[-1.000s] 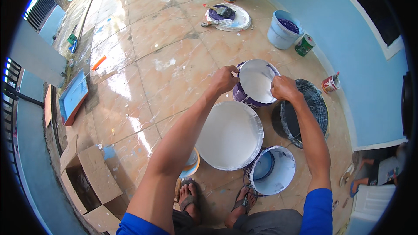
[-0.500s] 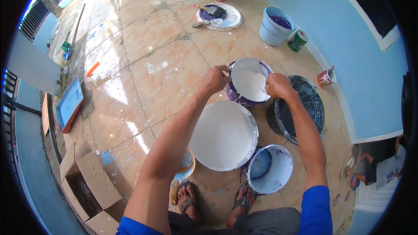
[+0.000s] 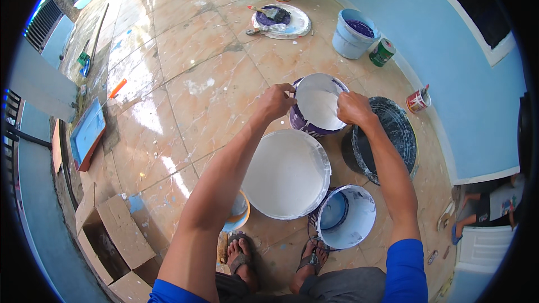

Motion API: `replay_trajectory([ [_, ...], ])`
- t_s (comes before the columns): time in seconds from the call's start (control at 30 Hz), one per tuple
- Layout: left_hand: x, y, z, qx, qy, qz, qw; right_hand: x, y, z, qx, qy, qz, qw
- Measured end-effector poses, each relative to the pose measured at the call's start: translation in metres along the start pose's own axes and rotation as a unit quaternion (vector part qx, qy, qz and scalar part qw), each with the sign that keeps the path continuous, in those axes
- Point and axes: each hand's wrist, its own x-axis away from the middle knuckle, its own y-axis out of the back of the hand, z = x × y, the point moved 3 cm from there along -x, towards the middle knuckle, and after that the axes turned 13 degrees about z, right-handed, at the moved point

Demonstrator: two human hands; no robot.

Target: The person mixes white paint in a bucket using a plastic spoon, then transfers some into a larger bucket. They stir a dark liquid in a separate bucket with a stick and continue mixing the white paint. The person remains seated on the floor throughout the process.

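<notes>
A purple bucket (image 3: 302, 124) of thick white paint (image 3: 319, 111) stands before me on the tiles. My left hand (image 3: 276, 102) is closed on its left rim, thumb and fingers pinching the edge. Over the right part of the opening, my right hand (image 3: 355, 109) is closed with fingertips pointing down at the paint; what it holds, if anything, is hidden. Nearer to me sits a wide white tub (image 3: 324, 163) with white paint in it. A white bucket (image 3: 364, 207) with blue residue inside is beside it, and a black bucket (image 3: 359, 154) stands under my right forearm.
A pale blue pail (image 3: 351, 49) of purple paint and a green can (image 3: 382, 53) stand by the wall. A brush (image 3: 268, 12) lies on a round lid (image 3: 302, 19). Leftward are a paint tray (image 3: 87, 137) and a cardboard box (image 3: 126, 235). Another person (image 3: 491, 205) is at far right.
My right hand has shifted slightly left, from the bucket's right rim to over the paint. My left hand keeps its hold. The person at far right has moved a little.
</notes>
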Motion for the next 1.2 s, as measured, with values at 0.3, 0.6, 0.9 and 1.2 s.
replay_trajectory([
  [0.3,-0.006,-0.002,0.008,0.006,-0.007,0.005,1.000,-0.009,-0.012,0.035,-0.057,0.113,-0.043,0.991],
  [0.6,-0.003,-0.001,0.001,-0.011,0.012,0.029,0.999,0.001,0.004,0.013,0.028,0.046,0.059,0.997],
  [0.9,-0.003,0.001,-0.002,0.020,0.032,0.045,0.998,-0.024,-0.006,0.025,-0.037,0.074,-0.066,0.994],
  [1.2,0.000,0.002,-0.002,-0.011,0.031,0.036,0.999,-0.001,0.000,-0.002,-0.034,0.095,0.071,0.992],
])
